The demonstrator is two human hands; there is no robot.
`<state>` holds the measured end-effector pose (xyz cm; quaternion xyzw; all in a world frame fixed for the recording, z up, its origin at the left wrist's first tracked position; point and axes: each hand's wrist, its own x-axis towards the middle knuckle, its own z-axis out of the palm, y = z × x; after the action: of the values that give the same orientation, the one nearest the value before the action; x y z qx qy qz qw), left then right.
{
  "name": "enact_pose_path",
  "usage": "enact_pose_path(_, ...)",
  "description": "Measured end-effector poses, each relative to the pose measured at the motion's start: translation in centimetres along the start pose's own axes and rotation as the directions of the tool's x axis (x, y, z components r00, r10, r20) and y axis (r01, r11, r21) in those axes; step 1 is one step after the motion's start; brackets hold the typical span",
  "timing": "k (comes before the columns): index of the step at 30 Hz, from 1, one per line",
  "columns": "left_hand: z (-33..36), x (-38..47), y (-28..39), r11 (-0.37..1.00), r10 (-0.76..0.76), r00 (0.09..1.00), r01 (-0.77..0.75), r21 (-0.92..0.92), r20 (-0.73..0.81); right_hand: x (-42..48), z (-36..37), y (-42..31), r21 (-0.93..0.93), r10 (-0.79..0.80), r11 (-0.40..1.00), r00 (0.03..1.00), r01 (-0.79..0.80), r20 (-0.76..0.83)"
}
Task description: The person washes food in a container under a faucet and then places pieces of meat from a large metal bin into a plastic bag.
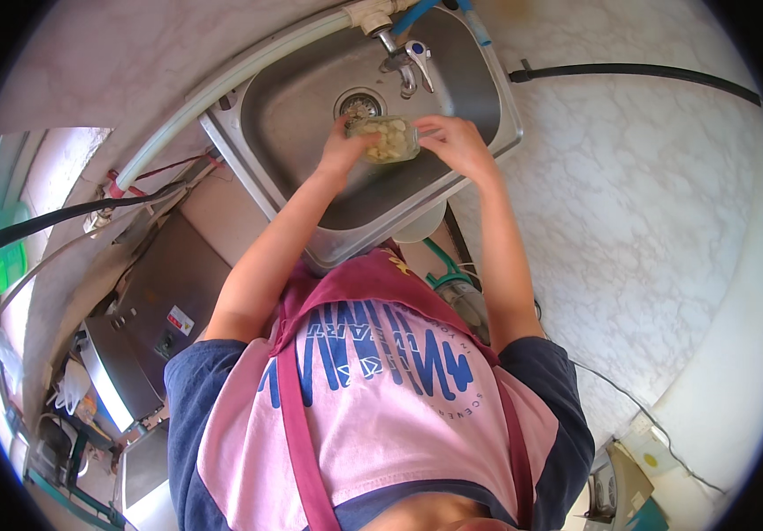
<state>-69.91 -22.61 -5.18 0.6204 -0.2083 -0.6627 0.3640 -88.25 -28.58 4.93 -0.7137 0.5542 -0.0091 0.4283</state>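
Observation:
Over the stainless steel sink point(288, 133), my left hand point(347, 151) grips the left side of a clear container point(391, 149). Pale, thin pieces of food fill it; what food they are cannot be told. At the container's right end, the bent fingers of my right hand point(454, 146) pinch its rim. The container is tilted on its side, below the sink drain point(360, 106) in the picture. Some pale scraps lie in the drain strainer. Above and to the right stands a chrome tap point(408, 73), its lever next to the spout.
A pale pipe point(242, 76) runs along the wall behind the sink. Blue hoses point(474, 23) hang near the tap. A black hose point(640, 72) crosses the marbled wall panel point(647, 199) at right. Under the sink's front edge is a green-handled thing point(444, 259). Metal appliances point(122, 358) stand at left.

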Motion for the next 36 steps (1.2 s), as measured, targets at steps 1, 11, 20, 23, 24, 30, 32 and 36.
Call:
enact_pose_path(1,0.1,0.4,-0.7,0.963,0.198,0.98,-0.196,0.182,0.011,0.0,0.1,1.7,0.01,0.003,1.0,0.998,-0.002,-0.064)
enact_pose_path(11,-2.1,0.7,2.2,0.999,-0.051,0.977,0.05,0.009,0.206,3.8,4.4,4.4,-0.138,-0.246,0.955,0.961,0.262,0.127)
enact_pose_path(20,-5.7,-4.3,6.4,0.976,0.048,0.913,0.043,-0.214,0.404,0.2,4.6,-0.8,0.098,-0.264,0.957,0.959,0.274,-0.101)
enact_pose_path(23,-5.7,-5.5,6.4,0.896,0.078,0.898,0.127,-0.425,0.433,-0.7,4.2,-0.8,0.06,-0.346,0.931,0.922,0.361,-0.172)
enact_pose_path(24,-5.5,-6.1,6.6,0.865,0.069,0.901,0.159,-0.476,0.428,-1.0,4.1,-1.0,0.042,-0.373,0.921,0.907,0.388,-0.196)
enact_pose_path(30,-3.6,-5.4,5.1,0.614,0.107,0.975,0.089,-0.784,0.194,-3.0,3.0,-2.9,0.005,-0.316,0.946,0.924,0.325,-0.215)
enact_pose_path(32,-2.9,-5.3,4.9,0.57,0.095,0.986,0.059,-0.819,0.138,-3.2,2.8,-3.2,-0.074,-0.352,0.936,0.906,0.344,-0.236)
enact_pose_path(36,-2.1,-5.1,4.3,0.526,0.065,0.993,0.049,-0.849,0.097,-4.0,2.2,-4.3,-0.165,-0.384,0.922,0.886,0.351,-0.259)
